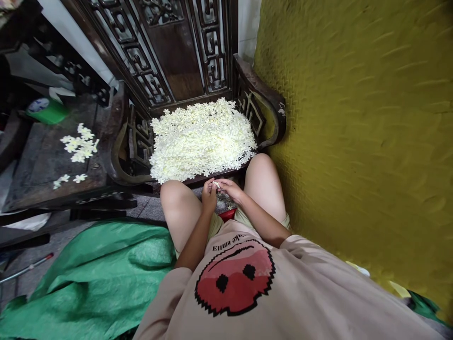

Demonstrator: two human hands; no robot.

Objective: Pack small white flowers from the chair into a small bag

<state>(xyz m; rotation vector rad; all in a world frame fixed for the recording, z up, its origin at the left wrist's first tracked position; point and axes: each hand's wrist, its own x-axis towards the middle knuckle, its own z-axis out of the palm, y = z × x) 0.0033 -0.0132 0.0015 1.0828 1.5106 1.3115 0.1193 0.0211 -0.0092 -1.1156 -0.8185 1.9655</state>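
Note:
Between my knees, my left hand (pixel 209 190) and my right hand (pixel 230 188) meet, fingertips pinched together. A small white flower (pixel 216 184) shows between the fingers of both hands, partly covered by them. Just beyond my hands, a thick heap of white flowers (pixel 201 141) covers the seat of a dark carved wooden chair (pixel 179 61). Below my hands, more whitish flowers (pixel 223 204) show, low down near a red edge (pixel 227 215); what holds them is mostly hidden.
Left stands a dark wooden seat (pixel 35 160) with a few loose flowers (pixel 80 144) and a green roll (pixel 49 110). A green plastic sheet (pixel 95 278) lies on the tiled floor beside me. A yellow textured wall-like surface (pixel 354 132) rises close on the right.

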